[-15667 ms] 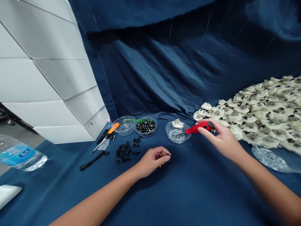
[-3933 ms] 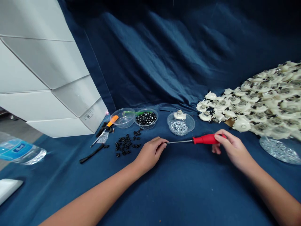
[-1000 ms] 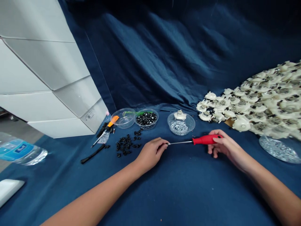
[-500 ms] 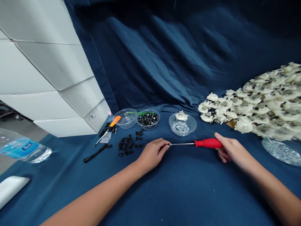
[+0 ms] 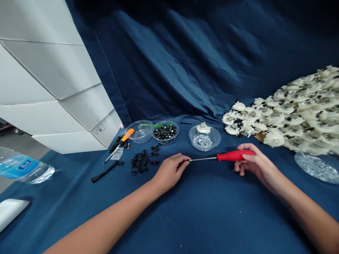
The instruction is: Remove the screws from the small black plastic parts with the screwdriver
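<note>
My right hand [image 5: 255, 165] grips the red handle of a screwdriver [image 5: 233, 155], which lies nearly level and points left. Its thin metal shaft ends at the fingertips of my left hand [image 5: 171, 171]. That hand rests on the blue cloth with fingers curled in a pinch round something too small to make out. Just behind the shaft stands a clear bowl of small silver screws [image 5: 204, 138] with a cream part on its rim. Loose black parts [image 5: 141, 163] lie left of my left hand.
A heap of cream round plastic parts [image 5: 291, 113] fills the right. A clear lid of screws [image 5: 315, 167] lies at the far right. Bowls [image 5: 165, 132], an orange-handled tool [image 5: 124, 139], a black strip [image 5: 104, 171], a water bottle [image 5: 23, 169] and white boxes [image 5: 53, 84] sit left.
My right hand has shifted its fingers on the red handle, as if turning it. The left hand stays pinched at the shaft's tip. The view has shifted slightly.
</note>
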Motion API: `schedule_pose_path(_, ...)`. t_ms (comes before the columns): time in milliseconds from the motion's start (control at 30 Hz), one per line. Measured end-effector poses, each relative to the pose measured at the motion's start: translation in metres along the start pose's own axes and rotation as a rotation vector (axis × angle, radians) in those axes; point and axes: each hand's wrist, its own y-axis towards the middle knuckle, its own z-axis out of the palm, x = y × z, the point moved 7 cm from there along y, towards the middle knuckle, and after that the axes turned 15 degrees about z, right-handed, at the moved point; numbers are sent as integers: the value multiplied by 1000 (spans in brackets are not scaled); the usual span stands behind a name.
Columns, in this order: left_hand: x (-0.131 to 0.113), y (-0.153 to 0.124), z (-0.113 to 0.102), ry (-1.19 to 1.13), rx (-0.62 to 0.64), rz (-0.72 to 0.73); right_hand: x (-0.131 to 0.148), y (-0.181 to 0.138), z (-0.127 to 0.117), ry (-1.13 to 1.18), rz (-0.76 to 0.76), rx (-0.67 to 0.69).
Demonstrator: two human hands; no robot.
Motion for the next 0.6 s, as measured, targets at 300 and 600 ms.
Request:
schedule_pose_path(300, 0, 0, 2, 1, 5, 19, -4, 3, -1, -32, 48, 7)
schedule_pose_path(600, -1, 0, -4, 24, -25, -11, -12, 8, -6, -132, 88, 15)
